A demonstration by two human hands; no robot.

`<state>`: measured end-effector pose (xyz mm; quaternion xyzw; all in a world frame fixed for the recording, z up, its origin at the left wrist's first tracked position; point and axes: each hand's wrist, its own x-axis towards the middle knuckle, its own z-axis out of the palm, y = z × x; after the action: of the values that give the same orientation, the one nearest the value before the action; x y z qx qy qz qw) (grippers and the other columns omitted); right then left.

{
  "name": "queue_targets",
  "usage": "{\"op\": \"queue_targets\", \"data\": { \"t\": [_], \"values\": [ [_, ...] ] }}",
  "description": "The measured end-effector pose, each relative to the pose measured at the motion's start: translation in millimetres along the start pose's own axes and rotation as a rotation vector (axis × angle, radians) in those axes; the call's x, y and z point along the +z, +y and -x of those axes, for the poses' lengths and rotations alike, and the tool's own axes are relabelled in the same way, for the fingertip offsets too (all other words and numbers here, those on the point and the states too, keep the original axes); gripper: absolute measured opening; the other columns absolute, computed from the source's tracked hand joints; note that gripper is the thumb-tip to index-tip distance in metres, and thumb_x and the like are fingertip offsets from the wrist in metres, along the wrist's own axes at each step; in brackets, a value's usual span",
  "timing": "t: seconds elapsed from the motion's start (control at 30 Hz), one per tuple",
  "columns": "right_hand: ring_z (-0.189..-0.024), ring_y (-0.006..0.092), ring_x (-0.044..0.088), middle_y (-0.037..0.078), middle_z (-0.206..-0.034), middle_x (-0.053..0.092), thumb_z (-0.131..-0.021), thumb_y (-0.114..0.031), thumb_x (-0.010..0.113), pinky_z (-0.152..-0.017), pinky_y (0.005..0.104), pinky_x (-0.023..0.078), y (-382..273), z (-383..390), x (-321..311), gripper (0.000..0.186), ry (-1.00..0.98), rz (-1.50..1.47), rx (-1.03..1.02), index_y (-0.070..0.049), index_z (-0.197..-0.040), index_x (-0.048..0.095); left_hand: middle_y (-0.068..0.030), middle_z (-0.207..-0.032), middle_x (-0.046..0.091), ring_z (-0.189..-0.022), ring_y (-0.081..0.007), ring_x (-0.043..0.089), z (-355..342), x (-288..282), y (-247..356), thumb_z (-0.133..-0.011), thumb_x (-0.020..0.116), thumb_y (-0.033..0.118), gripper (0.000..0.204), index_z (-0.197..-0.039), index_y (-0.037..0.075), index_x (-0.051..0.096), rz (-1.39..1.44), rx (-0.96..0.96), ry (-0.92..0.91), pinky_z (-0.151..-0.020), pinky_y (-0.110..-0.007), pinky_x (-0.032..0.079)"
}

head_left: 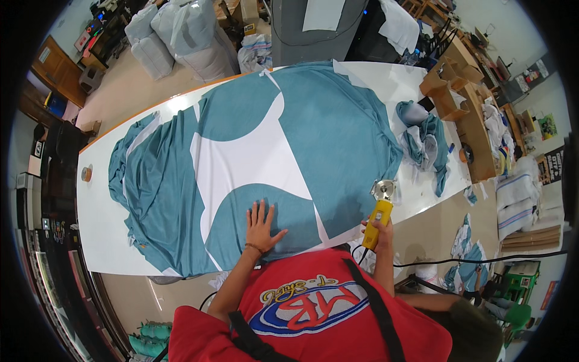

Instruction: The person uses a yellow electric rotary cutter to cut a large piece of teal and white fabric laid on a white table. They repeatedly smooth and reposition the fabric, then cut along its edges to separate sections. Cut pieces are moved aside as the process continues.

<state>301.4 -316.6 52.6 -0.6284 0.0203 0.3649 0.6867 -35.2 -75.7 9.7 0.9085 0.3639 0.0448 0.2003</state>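
Yellow rotary cutter [380, 216] in right hand [379, 231] points away.

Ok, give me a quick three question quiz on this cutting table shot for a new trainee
1. True or false: the left hand lies flat on the teal fabric.
2. What does the right hand grip? A) scissors B) yellow rotary cutter C) tape roll
3. What colour is the paper pattern piece on the fabric?

Key: 1 true; 2 B; 3 white.
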Motion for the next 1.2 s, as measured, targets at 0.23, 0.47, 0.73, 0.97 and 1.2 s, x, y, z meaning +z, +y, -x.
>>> {"op": "queue_targets", "data": {
  "t": [0.23,0.47,0.73,0.97,1.2],
  "values": [
    [-0.077,0.0284,0.073,0.014,-0.099,0.065,-0.072,0.002,0.074,-0.062,0.0394,0.061,15.6,-21.2,-8.5,0.061,0.079,0.417,-0.034,-0.004,-0.126,0.047,-0.0226,-0.168,0.025,-0.156,-0.0442,0.016,-17.3,1.2,-14.7,-0.093,0.061,0.065,0.089,-0.158,0.008,0.04,0.026,0.077,0.048,-0.125,-0.061,0.012],
    [-0.082,0.0237,0.067,0.012,-0.099,0.065,-0.067,-0.002,0.081,-0.072,0.0369,0.057,22.3,-23.0,-27.0,0.064,0.14,0.515,-0.095,-0.001,-0.124,0.052,-0.0223,-0.168,0.023,-0.156,-0.0441,0.016,-10.0,1.7,-22.0,-0.093,0.06,0.066,0.089,-0.159,0.009,0.04,-0.044,0.065,0.012,-0.125,-0.062,0.012],
    [-0.087,0.029,0.073,0.015,-0.102,0.068,-0.074,0.001,0.07,-0.074,0.0397,0.063,5.9,16.3,-33.8,0.054,-0.079,0.205,0.053,0.002,-0.125,0.052,-0.024,-0.168,0.023,-0.156,-0.0447,0.016,-5.0,3.1,-13.5,-0.091,0.064,0.063,0.091,-0.159,0.008,0.038,-0.065,0.059,0.021,-0.125,-0.062,0.013],
    [-0.1,0.0313,0.074,0.016,-0.103,0.068,-0.075,0.001,0.071,-0.072,0.0405,0.065,13.5,73.0,-23.8,0.058,-0.107,0.342,0.167,-0.002,-0.129,0.051,-0.0226,-0.168,0.025,-0.156,-0.0421,0.02,-3.3,8.6,-12.1,-0.091,0.065,0.06,0.088,-0.158,0.009,0.041,-0.055,0.094,0.046,-0.125,-0.061,0.014],
    [-0.099,0.0274,0.07,0.015,-0.109,0.071,-0.075,-0.016,0.08,-0.088,0.0399,0.055,21.6,127.7,-16.8,0.068,-0.127,0.957,0.032,-0.003,-0.137,0.055,-0.023,-0.167,0.025,-0.155,-0.044,0.02,-6.3,9.6,-12.5,-0.088,0.069,0.055,0.089,-0.157,0.008,0.041,-0.049,0.101,0.048,-0.125,-0.061,0.014]
  ]
}}
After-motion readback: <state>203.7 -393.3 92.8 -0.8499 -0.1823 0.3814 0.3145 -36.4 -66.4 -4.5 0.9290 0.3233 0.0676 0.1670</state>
